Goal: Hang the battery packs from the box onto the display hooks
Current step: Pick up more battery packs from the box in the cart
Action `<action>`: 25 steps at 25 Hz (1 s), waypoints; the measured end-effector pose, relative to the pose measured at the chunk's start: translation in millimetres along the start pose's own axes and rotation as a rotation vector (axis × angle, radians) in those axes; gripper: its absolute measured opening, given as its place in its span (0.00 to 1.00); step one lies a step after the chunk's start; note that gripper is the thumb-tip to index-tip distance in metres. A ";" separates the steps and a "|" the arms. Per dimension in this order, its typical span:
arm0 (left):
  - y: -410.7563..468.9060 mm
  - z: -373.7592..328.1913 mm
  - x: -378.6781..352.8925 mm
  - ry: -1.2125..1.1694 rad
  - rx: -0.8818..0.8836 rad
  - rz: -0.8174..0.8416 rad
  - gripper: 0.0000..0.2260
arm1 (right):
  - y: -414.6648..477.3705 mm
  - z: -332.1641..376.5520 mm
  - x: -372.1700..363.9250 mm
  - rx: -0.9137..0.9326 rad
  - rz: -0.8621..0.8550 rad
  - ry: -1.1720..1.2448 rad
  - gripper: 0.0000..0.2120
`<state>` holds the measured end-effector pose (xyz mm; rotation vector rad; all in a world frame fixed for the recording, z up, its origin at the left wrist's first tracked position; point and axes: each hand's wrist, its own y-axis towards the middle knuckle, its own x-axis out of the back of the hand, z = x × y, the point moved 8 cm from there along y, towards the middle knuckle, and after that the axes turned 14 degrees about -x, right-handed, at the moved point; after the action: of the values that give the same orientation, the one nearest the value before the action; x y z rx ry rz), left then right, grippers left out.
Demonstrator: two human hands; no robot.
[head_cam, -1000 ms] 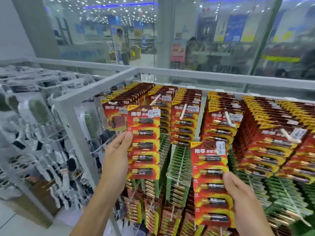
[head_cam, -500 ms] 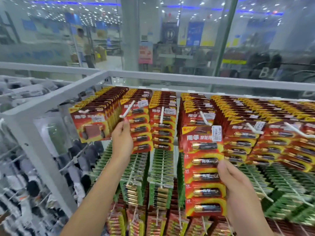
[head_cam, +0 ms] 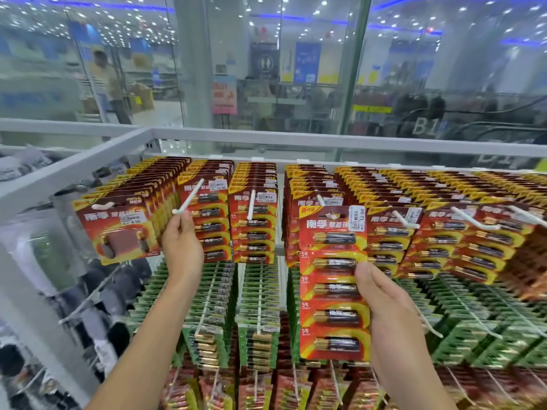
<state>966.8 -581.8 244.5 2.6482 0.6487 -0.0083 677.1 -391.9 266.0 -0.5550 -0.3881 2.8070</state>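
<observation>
A red strip battery pack [head_cam: 334, 279] with several batteries stands upright in my right hand [head_cam: 387, 309], thumb on its front right edge. Its hang hole sits at the tip of a white display hook [head_cam: 320, 199] in the top row. My left hand [head_cam: 180, 244] is raised further left, fingers curled and pinching the tip of another white display hook [head_cam: 189, 198]. A red pack [head_cam: 208, 220] hangs at the front of that hook, apart from the hand. No box is in view.
The top row holds dense red packs [head_cam: 444, 232] on hooks; green packs [head_cam: 260, 294] hang below, more red ones lower. A white frame rail [head_cam: 296, 143] runs above, glass behind it. A side rack [head_cam: 97, 306] of dark items stands left.
The pack my left hand held now hangs on its hook, and the hand has drawn back to the hook's tip. My right hand has lifted its pack up to a top-row hook.
</observation>
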 end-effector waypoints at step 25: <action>-70.4 0.9 37.0 0.072 -0.004 0.090 0.14 | 68.6 -12.1 12.1 0.189 -0.264 -0.272 0.08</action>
<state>968.7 -509.1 212.5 2.6817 0.5515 0.1138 657.8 -449.8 230.2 -0.0730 -0.2224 2.6260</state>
